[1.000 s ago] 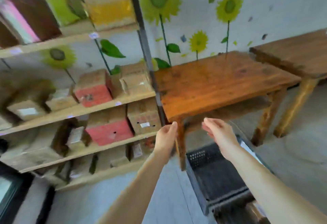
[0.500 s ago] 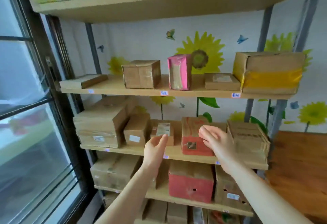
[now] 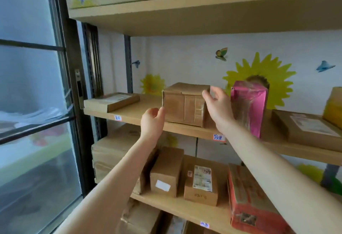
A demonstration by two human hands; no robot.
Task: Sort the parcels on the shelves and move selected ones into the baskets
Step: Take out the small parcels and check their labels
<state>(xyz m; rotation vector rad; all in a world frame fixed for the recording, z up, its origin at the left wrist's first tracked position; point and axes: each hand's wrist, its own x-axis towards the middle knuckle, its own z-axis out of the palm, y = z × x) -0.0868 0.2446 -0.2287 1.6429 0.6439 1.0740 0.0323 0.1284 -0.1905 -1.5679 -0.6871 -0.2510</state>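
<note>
Brown cardboard fills the frame: a taped parcel (image 3: 185, 104) sits at centre on the middle shelf (image 3: 133, 112), and a person's two hands close in on it from either side. The left hand (image 3: 152, 121) is open, fingers curled, its fingertips at the box's lower left corner; the right hand (image 3: 218, 108) is open too, thumb on the upper right edge and palm spread beside the right face. The hands are apart, with the box between them, and neither is clamped yet; the box rests flat on the board.

Just right of the right hand a tall pink parcel (image 3: 249, 106) stands upright in glossy wrap, very near the wrist. That seems the chief risk: a wide sweep of the right arm as the box comes off could tip it. A one-sided squeeze on the taped faces might also let the box slide. A flat parcel (image 3: 111, 101) lies at left centre. No basket is in view.
</note>
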